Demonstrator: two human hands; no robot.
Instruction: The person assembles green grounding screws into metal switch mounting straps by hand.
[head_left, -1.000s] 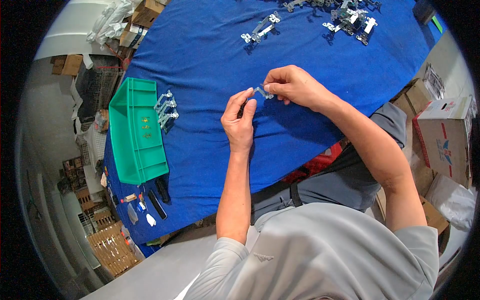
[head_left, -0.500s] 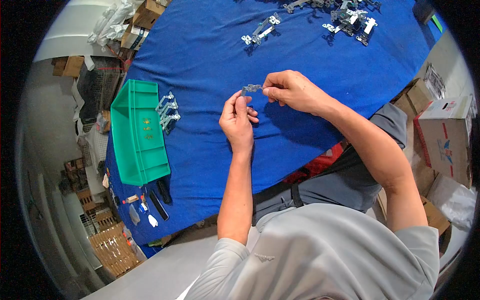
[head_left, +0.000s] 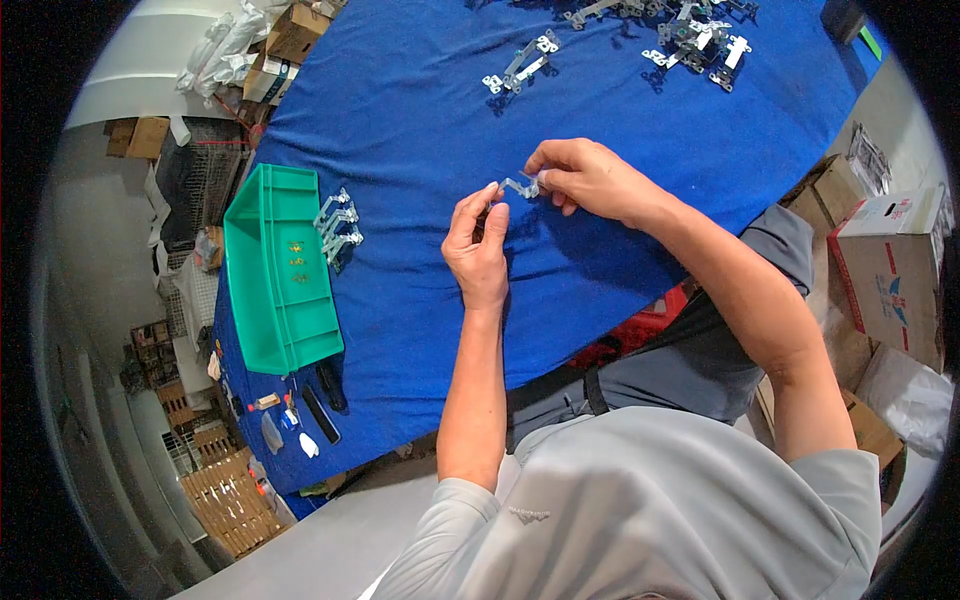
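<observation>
"Metal bracket (head_left: 521, 186), where is it, quick?"

"Up off the table (head_left: 420, 130), between the two hands, in front of the person's chest. The right hand (head_left: 590, 180) is closed on its right end, thumb and fingertips pinching."

"Left hand (head_left: 478, 250)?"

"Fingers up, thumb and forefinger close together at the bracket's left end. Touching or just beside, can't tell. Can't tell if it holds anything small either."

"How to do this bit well?"

"My read: pinch firm with the right so the piece doesn't twist, and bring the left fingertips square onto the free end. It's small and thin, so it would slip easily. Working low over the blue cloth seems wise, a dropped part stays put there."

"Other stuff?"

"Green bin (head_left: 280, 270) well to the left with a few brackets (head_left: 338, 225) just beside it. Loose pile of brackets (head_left: 700, 40) at the far edge."
</observation>
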